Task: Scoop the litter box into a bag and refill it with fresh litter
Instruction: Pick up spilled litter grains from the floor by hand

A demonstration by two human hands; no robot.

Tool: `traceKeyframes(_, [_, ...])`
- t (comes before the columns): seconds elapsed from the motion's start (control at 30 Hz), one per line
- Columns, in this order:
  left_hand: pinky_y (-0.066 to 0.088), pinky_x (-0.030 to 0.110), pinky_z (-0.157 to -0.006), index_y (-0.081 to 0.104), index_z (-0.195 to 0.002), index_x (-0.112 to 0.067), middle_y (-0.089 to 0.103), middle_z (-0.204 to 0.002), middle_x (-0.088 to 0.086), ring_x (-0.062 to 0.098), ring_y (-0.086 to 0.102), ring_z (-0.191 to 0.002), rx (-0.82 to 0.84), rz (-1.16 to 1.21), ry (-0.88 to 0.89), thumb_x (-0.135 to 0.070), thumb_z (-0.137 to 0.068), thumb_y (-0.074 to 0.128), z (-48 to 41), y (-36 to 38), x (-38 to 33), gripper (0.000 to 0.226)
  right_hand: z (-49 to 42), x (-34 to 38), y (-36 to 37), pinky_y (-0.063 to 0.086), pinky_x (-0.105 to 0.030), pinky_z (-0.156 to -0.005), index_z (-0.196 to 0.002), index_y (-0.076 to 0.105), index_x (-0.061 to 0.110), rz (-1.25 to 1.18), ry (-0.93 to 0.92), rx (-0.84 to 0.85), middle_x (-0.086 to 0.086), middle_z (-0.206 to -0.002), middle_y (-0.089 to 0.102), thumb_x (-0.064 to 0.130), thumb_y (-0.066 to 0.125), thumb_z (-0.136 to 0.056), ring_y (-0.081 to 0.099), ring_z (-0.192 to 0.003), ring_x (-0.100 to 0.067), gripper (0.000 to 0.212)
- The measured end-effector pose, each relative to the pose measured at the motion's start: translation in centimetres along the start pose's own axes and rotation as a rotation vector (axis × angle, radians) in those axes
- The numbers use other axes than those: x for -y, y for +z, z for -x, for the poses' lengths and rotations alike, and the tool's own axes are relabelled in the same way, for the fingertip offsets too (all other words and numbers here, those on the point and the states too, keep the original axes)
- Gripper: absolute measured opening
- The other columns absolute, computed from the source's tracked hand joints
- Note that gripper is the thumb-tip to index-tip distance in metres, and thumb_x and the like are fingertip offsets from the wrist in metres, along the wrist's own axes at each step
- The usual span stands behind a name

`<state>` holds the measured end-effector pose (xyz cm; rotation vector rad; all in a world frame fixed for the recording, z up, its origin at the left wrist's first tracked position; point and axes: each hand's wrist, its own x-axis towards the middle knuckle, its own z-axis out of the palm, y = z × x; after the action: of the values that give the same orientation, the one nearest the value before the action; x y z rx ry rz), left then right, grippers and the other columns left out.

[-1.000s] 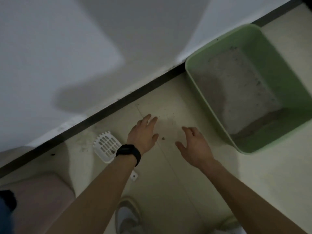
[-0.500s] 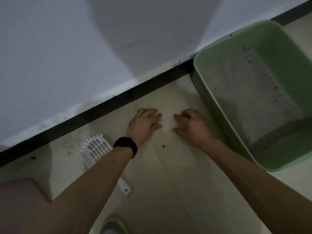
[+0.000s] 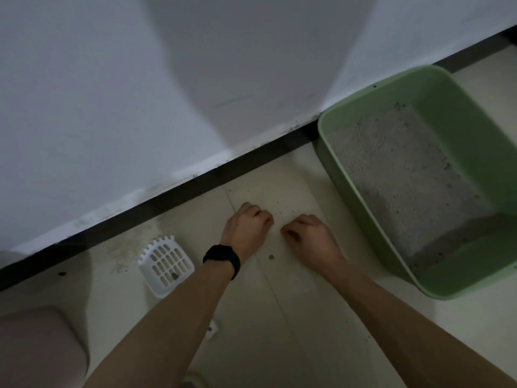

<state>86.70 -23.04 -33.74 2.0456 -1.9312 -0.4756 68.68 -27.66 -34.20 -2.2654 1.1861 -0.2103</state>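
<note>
Scoop: the white slotted scoop (image 3: pixel 166 264) lies flat on the floor at lower left of centre, just beside my left forearm. The forearm crosses over its handle, so I see only the handle's end poking out below the arm.
Crumb: one dark crumb (image 3: pixel 270 257) sits on the tile between my two wrists, with finer grains scattered above the knuckles.
Pale object: a rounded pinkish shape (image 3: pixel 36 348) fills the lower-left corner; I cannot tell what it is.
Litter box: the green litter box (image 3: pixel 347 189) stands at the right of the frame, one corner against the baseboard. Grey litter (image 3: pixel 405 169) covers most of its bottom, and bare green shows at the near end.
Left hand: the left hand (image 3: pixel 246 228), with a black watch (image 3: pixel 222 259) on the wrist, is knuckles-up on the floor at centre, fingers curled under. Whatever is beneath them is hidden from me.
Right hand: the right hand (image 3: pixel 310 236) is close beside it, near the box's left wall, fingers likewise curled in.
Surface: a pale tiled floor (image 3: pixel 279 317), dimly lit.
Room: a dark baseboard (image 3: pixel 167 197) runs diagonally under a white wall (image 3: pixel 112 107) with a broad shadow on it.
</note>
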Motion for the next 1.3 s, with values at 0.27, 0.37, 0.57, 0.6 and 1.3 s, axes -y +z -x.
traceKeyframes(0.27, [0.050, 0.026, -0.079, 0.070, -0.100, -0.029, 0.069, -0.095, -0.006, 0.009, 0.055, -0.089, 0.134, 0.295, -0.230, -0.036, -0.093, 0.062, 2.4, -0.8, -0.4, 0.013, -5.9, 0.0, -2.1, 0.042, -0.031, -0.083, -0.100, 0.068, 0.014, -0.041, 0.135, -0.218, -0.007, -0.107, 0.063, 0.032, 0.055, -0.082, 0.053, -0.103, -0.027, 0.029])
traceKeyframes(0.37, [0.054, 0.030, -0.079, 0.067, -0.108, -0.034, 0.069, -0.098, -0.005, 0.009, 0.063, -0.086, 0.063, 0.388, -0.307, -0.041, -0.097, 0.057, 2.1, -1.5, 0.2, 0.017, -8.4, -0.2, -1.6, 0.031, -0.042, -0.111, -0.140, 0.051, 0.015, 0.095, 0.049, -0.062, -0.008, -0.148, 0.046, 0.044, 0.036, -0.088, 0.037, -0.137, -0.029, 0.061])
traceKeyframes(0.57, [0.054, 0.029, -0.076, 0.063, -0.111, -0.031, 0.066, -0.099, -0.003, 0.009, 0.060, -0.085, -0.092, 0.363, -0.364, -0.035, -0.097, 0.057, 1.3, -2.0, 2.8, 0.015, -3.9, -0.3, 0.1, 0.002, -0.041, -0.123, -0.157, 0.013, 0.014, 0.215, -0.135, 0.165, -0.001, -0.164, 0.001, 0.043, 0.021, -0.102, -0.007, -0.151, -0.014, 0.062])
traceKeyframes(0.6, [0.053, 0.029, -0.080, 0.064, -0.111, -0.029, 0.064, -0.104, -0.003, 0.009, 0.057, -0.093, -0.121, 0.347, -0.336, -0.032, -0.095, 0.061, 1.3, -1.9, 3.0, 0.016, -2.3, -0.3, 0.0, 0.006, -0.041, -0.123, -0.156, 0.016, 0.011, 0.219, -0.197, 0.178, -0.003, -0.164, 0.005, 0.041, 0.023, -0.103, -0.003, -0.151, -0.015, 0.061])
traceKeyframes(1.3, [0.023, 0.038, -0.121, 0.042, -0.148, -0.013, 0.034, -0.158, 0.004, 0.018, 0.028, -0.147, 0.057, -0.008, 0.098, -0.031, -0.104, 0.035, 7.5, 0.7, 4.4, 0.048, -3.7, -0.1, -1.8, 0.037, -0.042, -0.111, -0.138, 0.054, 0.012, 0.237, -0.426, 0.231, -0.006, -0.145, 0.050, 0.034, 0.039, -0.102, 0.040, -0.138, -0.022, 0.045])
